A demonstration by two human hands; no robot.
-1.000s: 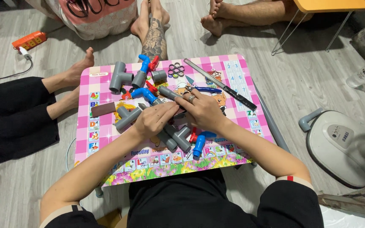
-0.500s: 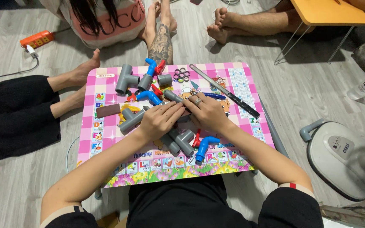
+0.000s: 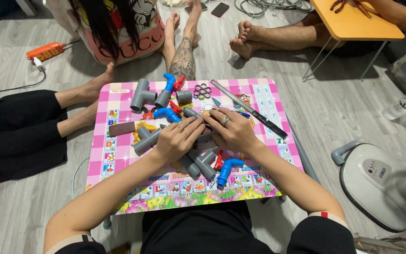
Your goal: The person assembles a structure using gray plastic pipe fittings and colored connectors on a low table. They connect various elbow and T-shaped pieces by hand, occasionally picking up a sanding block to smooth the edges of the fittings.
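While both hands meet at the middle of the pink children's table (image 3: 118,160), the left hand (image 3: 178,138) and right hand (image 3: 233,131) each clench 1 shared grey pipe fitting (image 3: 206,136). Near them lie 2 grey elbows (image 3: 198,162) and a blue tap (image 3: 225,171); a grey tee (image 3: 142,95) sits far left.

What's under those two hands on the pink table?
Grey pipe fittings poke out below the left hand and right hand, lying on the pink table. The piece the fingers grip is mostly covered.
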